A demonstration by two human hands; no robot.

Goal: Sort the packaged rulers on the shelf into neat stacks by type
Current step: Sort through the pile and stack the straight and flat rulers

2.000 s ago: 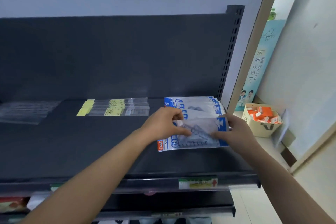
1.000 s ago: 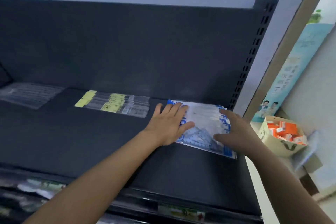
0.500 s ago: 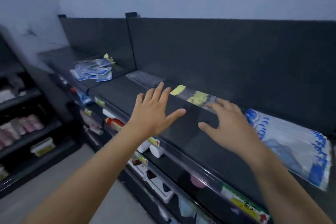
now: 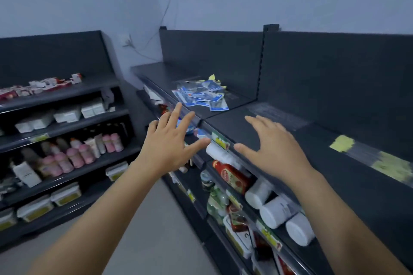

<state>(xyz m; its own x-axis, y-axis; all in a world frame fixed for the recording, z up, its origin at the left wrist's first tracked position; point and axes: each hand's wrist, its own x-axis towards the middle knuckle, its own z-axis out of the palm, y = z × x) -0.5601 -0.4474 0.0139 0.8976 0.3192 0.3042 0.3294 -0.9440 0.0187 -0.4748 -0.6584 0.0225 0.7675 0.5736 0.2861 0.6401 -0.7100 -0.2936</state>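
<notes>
Shelf point(image 4: 245, 125) ran long and dark. Blue ruler packs point(image 4: 201, 96) lay jumbled at far end, unsorted, well apart from us. Yellow-tagged rulers point(image 4: 368, 158) sat in row at right, likely sorted. Our left hand point(image 4: 172, 149) and right hand point(image 4: 276, 147) hovered empty, fingers spread, near shelf front; we judged them reaching for jumble.

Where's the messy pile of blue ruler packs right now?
Head view, upper middle: the pile lies on the far top shelf, just left of the upright divider, beyond the left hand.
</notes>
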